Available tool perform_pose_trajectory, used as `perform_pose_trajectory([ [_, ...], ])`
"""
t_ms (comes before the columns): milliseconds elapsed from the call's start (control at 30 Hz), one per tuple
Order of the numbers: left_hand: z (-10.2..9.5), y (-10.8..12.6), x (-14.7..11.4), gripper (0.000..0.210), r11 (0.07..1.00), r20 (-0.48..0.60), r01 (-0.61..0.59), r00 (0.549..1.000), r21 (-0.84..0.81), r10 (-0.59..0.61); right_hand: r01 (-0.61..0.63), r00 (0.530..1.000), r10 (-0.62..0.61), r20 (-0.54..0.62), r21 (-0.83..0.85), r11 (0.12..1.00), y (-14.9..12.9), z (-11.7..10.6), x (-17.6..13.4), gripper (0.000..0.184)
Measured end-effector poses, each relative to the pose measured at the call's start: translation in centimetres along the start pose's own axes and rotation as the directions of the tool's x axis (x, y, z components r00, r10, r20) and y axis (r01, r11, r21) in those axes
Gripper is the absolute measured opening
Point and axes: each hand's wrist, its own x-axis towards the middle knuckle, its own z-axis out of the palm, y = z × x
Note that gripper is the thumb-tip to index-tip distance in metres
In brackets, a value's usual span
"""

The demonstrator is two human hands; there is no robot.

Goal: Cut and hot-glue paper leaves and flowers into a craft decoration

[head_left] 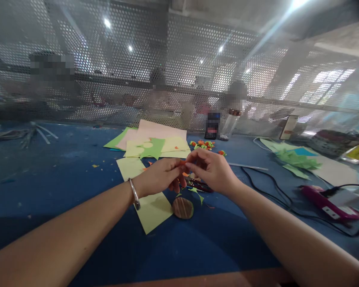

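Between the fingertips of both hands is a small piece of orange paper [183, 162]. My left hand [163, 174], with a silver bangle at its wrist, pinches it from the left. My right hand [211, 169] pinches it from the right, fingers curled. Beneath them lie dark-handled scissors [199, 185], partly hidden by the hands, among green paper scraps [197, 194]. A round brown disc [183, 208] rests just in front, beside a pale yellow paper sheet [154, 213]. Behind the hands sits a pile of small orange and green paper pieces [202, 145].
Stacked coloured paper [161, 129] lies at the back. A phone [212, 125] and a clear bottle [229, 124] stand by the perforated metal screen [122, 79]. To the right are a magenta power strip [323, 202], black cables [259, 189] and green paper cutouts [299, 159].
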Motion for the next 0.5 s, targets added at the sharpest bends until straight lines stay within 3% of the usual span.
perform_pose_trajectory([
  [233, -0.20, -0.27, 0.10, 0.026, 1.000, 0.007, -0.010, 1.000, 0.007, 0.010, -0.028, 1.000, 0.029, -0.009, 0.048, 0.998, 0.20, 0.08, 0.04, 0.006],
  [500, -0.36, -0.68, 0.22, 0.034, 0.995, -0.038, -0.102, 0.994, 0.019, 0.102, -0.080, 0.997, 0.077, 0.026, 0.121, 0.989, 0.28, 0.10, 0.17, 0.015],
])
